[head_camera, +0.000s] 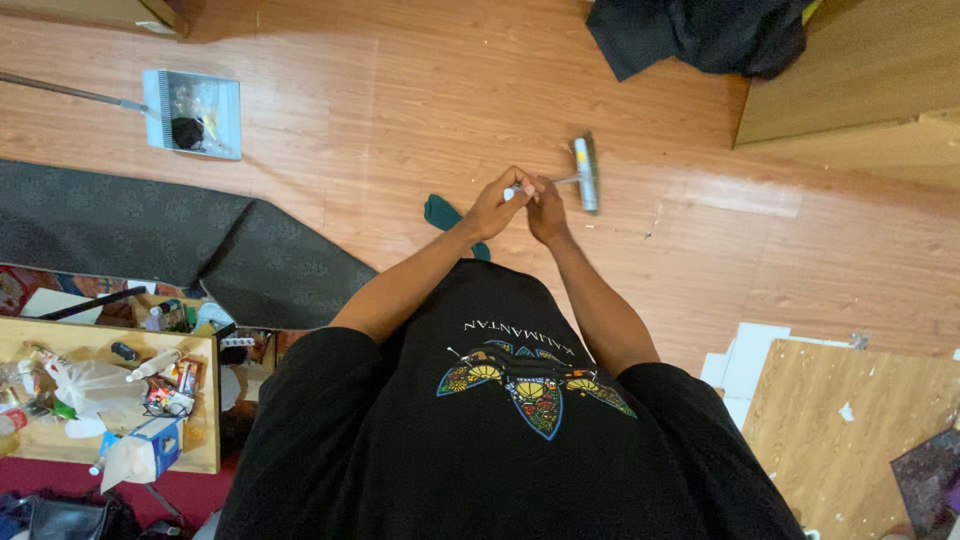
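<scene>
**Both hands on the broom handle**

The left hand (497, 205) and right hand (545, 207) are gripping the broom (585, 172) handle together, fists closed around it, its head hovering over the wooden floor (400, 120). A dustpan (195, 113) is lying well apart.

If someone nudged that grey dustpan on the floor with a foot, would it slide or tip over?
The dustpan lies flat on smooth wooden floor, so it would probably slide rather than tip. It looks like thin plastic, likely light. Its long handle sticks out sideways, so it might swivel. The dark clump and crumpled wrap inside could spill.
</scene>
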